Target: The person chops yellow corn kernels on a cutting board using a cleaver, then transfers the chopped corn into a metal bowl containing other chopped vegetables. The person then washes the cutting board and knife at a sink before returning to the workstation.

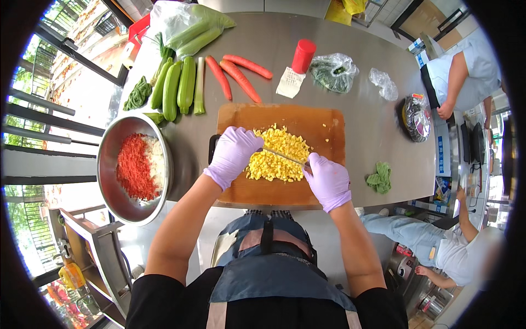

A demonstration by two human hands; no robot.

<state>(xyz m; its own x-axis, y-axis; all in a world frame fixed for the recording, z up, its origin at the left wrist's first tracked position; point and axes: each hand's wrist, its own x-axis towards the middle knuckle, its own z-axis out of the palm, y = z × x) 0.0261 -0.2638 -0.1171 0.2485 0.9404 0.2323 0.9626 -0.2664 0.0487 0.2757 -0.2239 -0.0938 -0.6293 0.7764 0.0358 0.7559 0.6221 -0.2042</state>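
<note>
Chopped yellow food [277,164], perhaps egg, lies heaped on a wooden cutting board [267,195]. A knife [283,155] spans the heap, its blade seen nearly edge-on. My right hand [327,179], in a purple glove, is closed around the handle end at the heap's right. My left hand [237,153], gloved too, lies over the far end of the blade with fingers bent; whether it grips or only rests there is hard to tell. Left of the board, a steel bowl [107,172] holds shredded carrot [135,168] and a pale chopped food [155,160].
Behind the board lie carrots [242,82], zucchini [171,90], a bagged pile of vegetables [193,33], a red container [303,55] and a bag of greens [335,72]. A green cloth [379,177] lies at the right. Two people are at the right, beyond the table.
</note>
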